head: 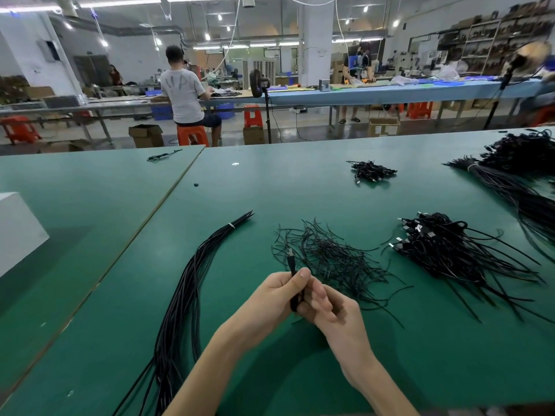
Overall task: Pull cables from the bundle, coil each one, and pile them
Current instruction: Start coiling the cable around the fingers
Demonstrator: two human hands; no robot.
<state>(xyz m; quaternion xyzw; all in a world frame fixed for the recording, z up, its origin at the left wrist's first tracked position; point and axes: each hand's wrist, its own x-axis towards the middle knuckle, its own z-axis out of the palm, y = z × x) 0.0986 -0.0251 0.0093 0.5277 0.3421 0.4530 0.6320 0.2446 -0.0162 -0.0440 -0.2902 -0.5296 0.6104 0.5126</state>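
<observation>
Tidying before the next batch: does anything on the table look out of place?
A lone cable lies far off on the left tabletop, apart from the rest, and a small black scrap sits near the seam. Nothing looks damaged.

Rows of ceiling tube lights (126,3) along the top of the frame lit the hall brightly and evenly, burning out to white glare. The green table (270,187) showed a pale sheen at centre, with soft shadows under the forearms at the bottom and at the left edge. Motion blur smeared the fingers (319,292) of the right hand (333,313), the far background looked soft, and the wide lens bowed the table's edges and stretched the corners.
</observation>
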